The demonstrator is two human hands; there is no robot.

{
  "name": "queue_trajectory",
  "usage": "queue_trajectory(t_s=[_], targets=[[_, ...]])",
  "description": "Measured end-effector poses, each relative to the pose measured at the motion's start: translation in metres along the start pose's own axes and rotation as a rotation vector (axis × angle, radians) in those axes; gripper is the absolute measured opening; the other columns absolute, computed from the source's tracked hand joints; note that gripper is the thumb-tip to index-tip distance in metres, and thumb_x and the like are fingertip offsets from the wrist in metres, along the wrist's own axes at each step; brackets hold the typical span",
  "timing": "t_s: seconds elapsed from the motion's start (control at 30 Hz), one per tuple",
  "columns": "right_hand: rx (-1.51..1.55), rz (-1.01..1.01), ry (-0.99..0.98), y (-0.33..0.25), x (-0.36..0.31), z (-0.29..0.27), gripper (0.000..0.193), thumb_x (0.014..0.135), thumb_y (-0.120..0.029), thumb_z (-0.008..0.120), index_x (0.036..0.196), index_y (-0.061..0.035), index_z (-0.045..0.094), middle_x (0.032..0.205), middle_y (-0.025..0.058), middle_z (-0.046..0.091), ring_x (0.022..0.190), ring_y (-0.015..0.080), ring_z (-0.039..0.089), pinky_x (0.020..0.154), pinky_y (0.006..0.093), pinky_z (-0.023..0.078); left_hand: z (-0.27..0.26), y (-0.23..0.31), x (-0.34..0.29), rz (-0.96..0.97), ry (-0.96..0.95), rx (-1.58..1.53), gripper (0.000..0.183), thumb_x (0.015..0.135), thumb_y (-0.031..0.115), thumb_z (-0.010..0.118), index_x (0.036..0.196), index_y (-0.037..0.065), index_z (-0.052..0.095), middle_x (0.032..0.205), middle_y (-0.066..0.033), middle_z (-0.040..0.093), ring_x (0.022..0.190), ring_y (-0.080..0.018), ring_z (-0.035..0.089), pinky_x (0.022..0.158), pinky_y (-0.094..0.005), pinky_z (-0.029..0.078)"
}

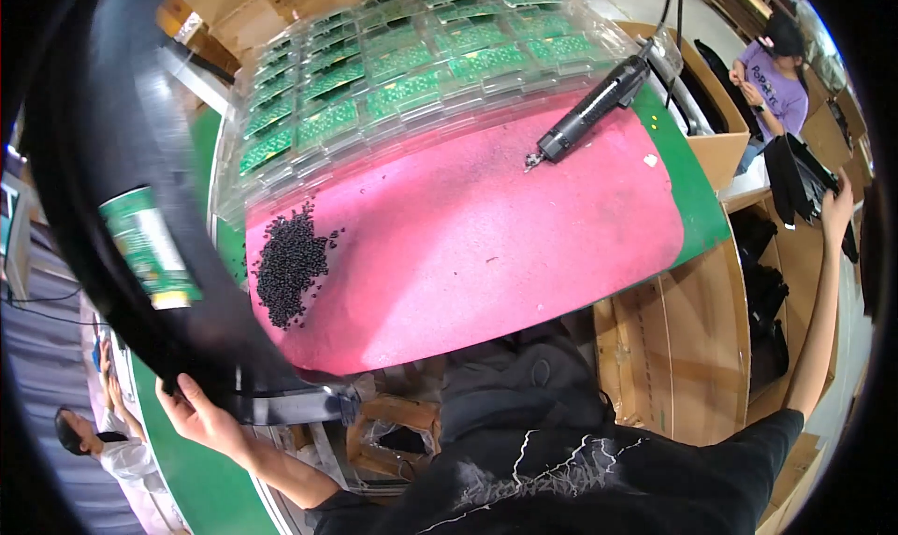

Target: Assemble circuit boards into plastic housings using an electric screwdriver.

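Observation:
At the left, my left hand (pixel 204 421) is closed on the lower edge of a large curved black plastic housing (pixel 220 306). The housing rises close to the camera, partly blurred. A green circuit board (pixel 148 245) with a pale label sits against its inner side. My right arm stretches far out to the right. There my right hand (pixel 835 212) grips a black plastic part (pixel 800 181) above an open cardboard box (pixel 673 339) with more black parts in it. Some of its fingers are hidden.
A pink mat (pixel 486 245) on the green table carries a pile of small black screws (pixel 292 266). A black electric screwdriver (pixel 594 109) lies at its far right. Clear trays (pixel 412 100) of green boards stand behind. One person (pixel 776 81) sits right, another (pixel 117 451) left.

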State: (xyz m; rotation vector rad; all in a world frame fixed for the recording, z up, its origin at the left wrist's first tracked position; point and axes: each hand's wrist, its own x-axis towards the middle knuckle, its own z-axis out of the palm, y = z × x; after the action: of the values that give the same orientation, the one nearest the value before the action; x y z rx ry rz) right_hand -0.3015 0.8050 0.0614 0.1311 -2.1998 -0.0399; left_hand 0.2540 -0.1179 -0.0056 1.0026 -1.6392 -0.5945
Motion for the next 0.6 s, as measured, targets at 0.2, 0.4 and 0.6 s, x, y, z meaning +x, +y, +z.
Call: queue_trajectory(t_s=[0.2,0.4,0.6], targets=[[-0.140,-0.043,-0.283,0.010,-0.101,0.044,0.057,0.082,0.007,0.050,0.137,-0.0076,0.052,0.132,0.0181,0.058,0.126,0.0374,0.052,0.107,0.0428,0.040,-0.035,-0.006,-0.001,-0.453,0.029,-0.815,0.043,0.075,0.000,0.061,0.118,-0.002,0.060,0.111,-0.0131,0.066,0.099,-0.0285,0.067,0.087,-0.0403,0.059],[-0.263,-0.089,-0.260,-0.051,-0.101,-0.039,0.040,0.086,0.001,0.057,0.125,-0.0044,0.057,0.123,0.0189,0.061,0.118,0.0380,0.055,0.101,0.0449,0.043,-0.053,-0.081,0.028,-0.639,-0.039,-0.961,0.020,0.090,0.020,0.067,0.100,0.004,0.065,0.103,-0.0123,0.069,0.089,-0.0234,0.067,0.076,-0.0334,0.055],[-0.146,-0.055,0.127,-0.154,-0.085,-0.080,0.053,0.067,0.007,0.070,0.119,0.0016,0.058,0.118,0.0196,0.062,0.112,0.0419,0.056,0.099,0.0468,0.046,-0.088,-0.235,0.081,-0.658,0.196,-0.972,0.041,0.086,0.036,0.074,0.112,0.006,0.066,0.105,-0.0039,0.068,0.086,-0.0179,0.062,0.072,-0.0287,0.049]])
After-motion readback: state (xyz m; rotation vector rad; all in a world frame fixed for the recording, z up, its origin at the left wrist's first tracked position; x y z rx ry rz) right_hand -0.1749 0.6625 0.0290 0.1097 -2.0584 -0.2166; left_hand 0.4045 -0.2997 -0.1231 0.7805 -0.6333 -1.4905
